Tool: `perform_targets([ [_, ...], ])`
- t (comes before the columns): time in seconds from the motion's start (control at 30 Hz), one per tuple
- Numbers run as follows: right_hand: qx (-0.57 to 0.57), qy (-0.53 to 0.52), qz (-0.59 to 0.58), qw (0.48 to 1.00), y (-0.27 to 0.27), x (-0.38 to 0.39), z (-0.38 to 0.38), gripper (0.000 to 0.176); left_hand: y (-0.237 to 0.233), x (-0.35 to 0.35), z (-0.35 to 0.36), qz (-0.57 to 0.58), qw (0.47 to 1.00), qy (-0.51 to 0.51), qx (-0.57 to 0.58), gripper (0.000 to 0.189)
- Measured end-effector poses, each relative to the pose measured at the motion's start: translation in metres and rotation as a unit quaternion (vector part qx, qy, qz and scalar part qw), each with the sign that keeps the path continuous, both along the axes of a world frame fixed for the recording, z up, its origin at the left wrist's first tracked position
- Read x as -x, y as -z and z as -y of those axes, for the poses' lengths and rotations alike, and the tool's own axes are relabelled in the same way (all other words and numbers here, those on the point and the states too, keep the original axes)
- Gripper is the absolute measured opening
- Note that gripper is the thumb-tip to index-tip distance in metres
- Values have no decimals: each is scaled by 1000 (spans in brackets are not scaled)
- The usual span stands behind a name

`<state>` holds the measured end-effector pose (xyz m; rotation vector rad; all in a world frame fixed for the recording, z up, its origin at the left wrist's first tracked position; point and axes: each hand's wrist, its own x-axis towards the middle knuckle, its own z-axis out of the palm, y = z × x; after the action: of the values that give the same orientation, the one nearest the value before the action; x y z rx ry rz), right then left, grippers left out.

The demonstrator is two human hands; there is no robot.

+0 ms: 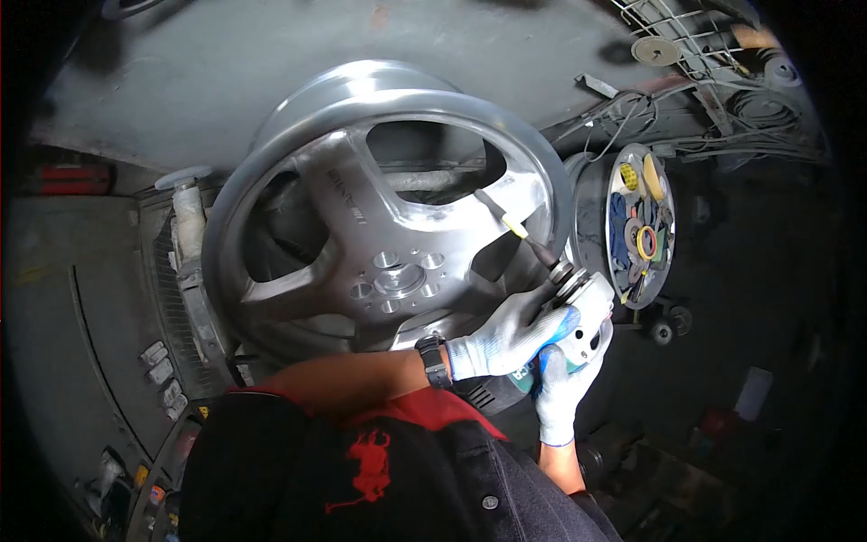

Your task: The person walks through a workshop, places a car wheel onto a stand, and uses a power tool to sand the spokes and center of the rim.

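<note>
- My left hand [506, 339], in a white knit glove, is wrapped over the top of the grinder [587, 312]. Its fingers are curled tight round the body just behind the collar.
- My right hand [562, 393], gloved the same way, comes up from below. It clamps the lower end of the grinder, where a blue-green label shows between my fingers.
- Both hands sit one against the other on the tool, low and to the right of the wheel [361, 226].
- The grinder points up and to the left. Its long thin bit [517, 228], with a yellow band partway along, reaches into the opening between two spokes on the wheel's right side.
- The tip lies near the inner edge of the rim. I cannot tell whether it touches the metal.
- The wheel is a bright five-spoke alloy, standing with its face tilted towards me, and its hub [397, 278] has a ring of bolt holes.
- A black watch [433, 359] sits on my left wrist, just behind the glove cuff.
- Just right of the wheel stands a round tub [587, 212], its open side filled with coloured discs and pads.
- Above the tub are loose cables [623, 117] and a wire rack [686, 45].
- To the far left, a panel [163, 370] carries a row of buttons.
</note>
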<state>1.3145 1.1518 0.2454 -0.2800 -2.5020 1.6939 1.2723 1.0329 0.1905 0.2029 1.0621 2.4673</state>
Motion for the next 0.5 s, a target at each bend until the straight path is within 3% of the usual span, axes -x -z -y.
perform_targets([
  [0.17,-56,-36,24,998,6,-13,4,91,4,-21,8,-27,996,-85,-5,44],
  [0.27,-107,-48,14,993,7,-13,5,88,-2,-27,19,18,998,-41,32,44],
  [0.33,5,-18,57,998,7,-9,4,86,1,-24,7,29,998,-49,8,44],
  [0.37,-15,-14,49,999,4,-3,2,83,0,-18,0,7,996,-82,23,44],
  [0.4,43,-21,23,999,7,0,-3,79,0,-11,-7,-15,992,-115,38,44],
  [0.5,91,0,-6,996,12,10,-19,80,0,13,-20,-38,995,-66,66,46],
])
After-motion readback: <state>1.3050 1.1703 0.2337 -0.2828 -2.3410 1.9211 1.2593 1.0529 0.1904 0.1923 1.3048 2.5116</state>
